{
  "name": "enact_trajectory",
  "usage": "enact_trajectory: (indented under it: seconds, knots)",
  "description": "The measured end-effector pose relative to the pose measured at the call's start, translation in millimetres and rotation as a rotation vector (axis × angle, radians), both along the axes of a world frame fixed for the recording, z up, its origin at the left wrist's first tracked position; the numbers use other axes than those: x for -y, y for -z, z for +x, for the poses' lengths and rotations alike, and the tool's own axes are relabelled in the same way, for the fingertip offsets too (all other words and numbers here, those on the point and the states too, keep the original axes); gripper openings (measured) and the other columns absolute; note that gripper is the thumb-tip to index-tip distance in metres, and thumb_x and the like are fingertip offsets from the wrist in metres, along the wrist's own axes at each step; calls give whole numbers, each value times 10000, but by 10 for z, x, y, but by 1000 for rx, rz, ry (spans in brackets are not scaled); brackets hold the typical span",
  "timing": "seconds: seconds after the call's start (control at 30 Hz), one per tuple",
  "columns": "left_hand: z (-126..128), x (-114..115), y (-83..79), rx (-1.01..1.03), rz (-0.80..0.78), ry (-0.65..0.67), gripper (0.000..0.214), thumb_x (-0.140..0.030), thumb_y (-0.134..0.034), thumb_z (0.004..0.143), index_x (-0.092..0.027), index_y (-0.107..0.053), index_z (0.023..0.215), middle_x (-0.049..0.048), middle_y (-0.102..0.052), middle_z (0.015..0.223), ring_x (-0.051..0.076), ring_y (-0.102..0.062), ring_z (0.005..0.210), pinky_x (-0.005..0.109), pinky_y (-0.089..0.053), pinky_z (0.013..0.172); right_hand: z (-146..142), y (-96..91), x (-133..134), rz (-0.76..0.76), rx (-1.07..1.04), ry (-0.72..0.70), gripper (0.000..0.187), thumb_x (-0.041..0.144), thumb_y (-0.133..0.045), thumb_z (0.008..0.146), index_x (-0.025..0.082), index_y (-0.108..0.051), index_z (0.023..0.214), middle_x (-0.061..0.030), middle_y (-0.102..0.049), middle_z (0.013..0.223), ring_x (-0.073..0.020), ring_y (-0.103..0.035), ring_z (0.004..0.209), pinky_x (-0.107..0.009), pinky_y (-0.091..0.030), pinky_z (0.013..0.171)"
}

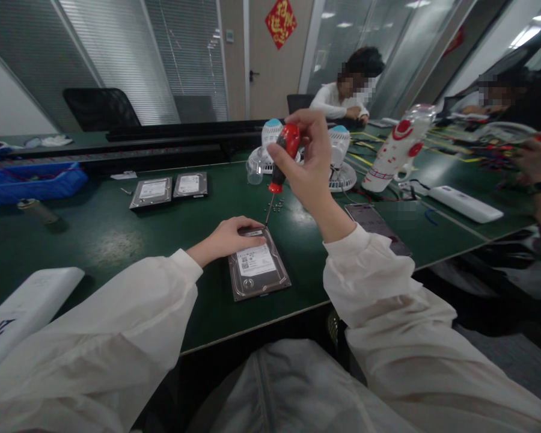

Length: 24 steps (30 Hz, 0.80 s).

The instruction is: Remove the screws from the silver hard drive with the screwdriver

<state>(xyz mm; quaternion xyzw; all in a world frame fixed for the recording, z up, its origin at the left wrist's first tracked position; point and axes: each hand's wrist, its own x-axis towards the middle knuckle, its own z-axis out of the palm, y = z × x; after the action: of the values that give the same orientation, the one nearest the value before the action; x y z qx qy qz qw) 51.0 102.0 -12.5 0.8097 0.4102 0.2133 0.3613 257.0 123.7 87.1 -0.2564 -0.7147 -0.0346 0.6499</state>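
Observation:
A hard drive (258,269) with a white label lies flat on the green table in front of me. My left hand (229,239) grips its far left part, the thumb across the top and the fingers around the far edge. In my right hand (307,157) is a red and black screwdriver (277,176), held near upright by the handle. Its thin shaft points down, and the tip meets the drive's far right corner; the screw head there is too small to make out. Just beyond the drive, several small screws (277,205) are scattered.
Two more hard drives (153,189) (190,184) lie at the back left, near a blue bin (33,182). Small white fans (340,150) and a red-and-white bottle (394,150) stand behind my right hand. A phone (374,225) lies to the right. Co-workers sit across and at right.

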Motion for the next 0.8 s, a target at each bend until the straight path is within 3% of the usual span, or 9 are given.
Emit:
enact_trajectory:
  seconds: [0.17,0.33,0.4,0.53,0.6,0.7,0.8]
  knots:
    - [-9,7,-17,-4,-17,8,579,-620,-697,771,-293,-676,1248,58,-656,1234,276,-644,1080,428,-523,919,6,25,-4,-25,63,-92,350,540,-413,963,337,-544,1216,-17,-606,1196,-209,-593,1120,-436,-527,987]
    - [4,12,-14,1,-11,-1,581,-613,-702,769,-286,-679,1249,58,-661,1237,275,-641,1089,420,-523,921,-31,45,-12,-31,-22,5,424,606,-613,829,318,-504,1121,-31,-569,1150,-228,-586,1107,-478,-530,1005]
    - [13,17,-17,3,-4,-8,577,-610,-706,765,-281,-688,1239,57,-669,1226,274,-641,1090,422,-515,937,-46,47,-5,-29,-57,2,432,629,-595,833,315,-502,1116,-41,-565,1192,-231,-570,1164,-467,-528,1019]
    - [22,33,-37,5,0,-9,576,-614,-711,757,-275,-699,1223,55,-679,1219,275,-638,1103,426,-504,964,-60,40,-17,-43,-45,-165,348,589,-426,945,325,-501,1160,-34,-608,1184,-206,-613,1180,-438,-515,1060]
    - [22,41,-48,5,1,-7,584,-619,-707,758,-270,-697,1227,59,-680,1222,279,-636,1112,429,-502,969,-57,34,-32,-35,-36,-174,359,589,-508,913,320,-497,1151,-26,-610,1122,-200,-650,1090,-424,-543,1013]
    - [20,50,-59,4,2,-3,589,-623,-700,762,-264,-695,1229,63,-679,1229,281,-637,1117,429,-504,966,-32,35,-48,-25,-56,-79,457,596,-672,805,299,-511,1113,-11,-585,1059,-195,-648,989,-436,-554,977]
    - [21,52,-62,4,0,-1,582,-617,-698,764,-265,-694,1228,65,-675,1235,280,-639,1114,426,-509,958,3,52,-55,-78,-44,-73,436,608,-618,840,303,-535,1140,-15,-577,1096,-211,-616,1046,-480,-513,1027]
